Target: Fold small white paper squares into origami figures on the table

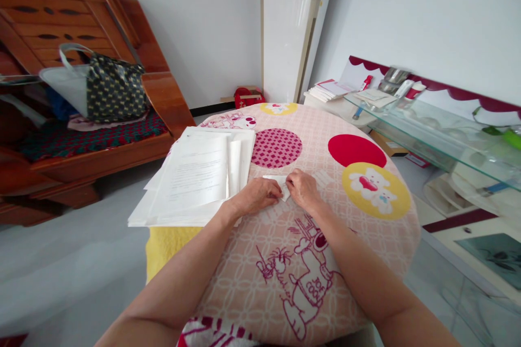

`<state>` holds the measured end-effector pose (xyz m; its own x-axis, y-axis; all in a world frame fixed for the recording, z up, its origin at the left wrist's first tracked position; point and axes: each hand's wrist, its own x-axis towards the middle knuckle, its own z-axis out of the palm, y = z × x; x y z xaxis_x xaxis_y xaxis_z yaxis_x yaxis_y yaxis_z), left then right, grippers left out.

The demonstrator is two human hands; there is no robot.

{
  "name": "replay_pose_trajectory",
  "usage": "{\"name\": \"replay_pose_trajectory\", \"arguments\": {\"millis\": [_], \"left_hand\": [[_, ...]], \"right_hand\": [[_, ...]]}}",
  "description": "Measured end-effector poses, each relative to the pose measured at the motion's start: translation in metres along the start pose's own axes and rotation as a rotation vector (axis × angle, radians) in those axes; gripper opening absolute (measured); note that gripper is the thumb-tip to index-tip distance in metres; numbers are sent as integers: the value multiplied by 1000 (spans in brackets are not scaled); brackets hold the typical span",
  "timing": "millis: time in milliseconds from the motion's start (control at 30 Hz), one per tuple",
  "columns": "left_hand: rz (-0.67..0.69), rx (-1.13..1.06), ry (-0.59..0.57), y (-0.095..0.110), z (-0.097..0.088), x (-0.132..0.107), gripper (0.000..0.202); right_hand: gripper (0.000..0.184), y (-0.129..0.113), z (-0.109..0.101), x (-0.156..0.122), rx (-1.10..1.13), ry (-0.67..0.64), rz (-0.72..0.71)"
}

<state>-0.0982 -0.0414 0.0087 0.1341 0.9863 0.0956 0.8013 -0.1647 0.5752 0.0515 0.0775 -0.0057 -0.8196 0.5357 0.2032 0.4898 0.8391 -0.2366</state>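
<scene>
Left hand and right hand pinch a small white paper, apparently to steady it.
Printed sheets sit at the table's left edge, likely leaving room.

Scene is lit brightly and evenly; source direction can't be pinned down. Only faint, soft shadows are cast around the fingers. White slip between them is nearly washed out; print on the sheets to their left is too soft to be read. Pale sheen is picked up by the floor farther left, reflections by the glass shelf to their right. Wide-angle stretch is seen outward from the fingers: bench far left is tilted, outer edges softened.
</scene>
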Motion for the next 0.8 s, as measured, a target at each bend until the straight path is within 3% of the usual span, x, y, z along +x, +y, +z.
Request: {"name": "replay_pose_trajectory", "arguments": {"millis": [800], "left_hand": [[-33, 18, 5, 0, 0, 0, 26]], "right_hand": [[25, 2, 8, -2, -76, -4, 2]]}}
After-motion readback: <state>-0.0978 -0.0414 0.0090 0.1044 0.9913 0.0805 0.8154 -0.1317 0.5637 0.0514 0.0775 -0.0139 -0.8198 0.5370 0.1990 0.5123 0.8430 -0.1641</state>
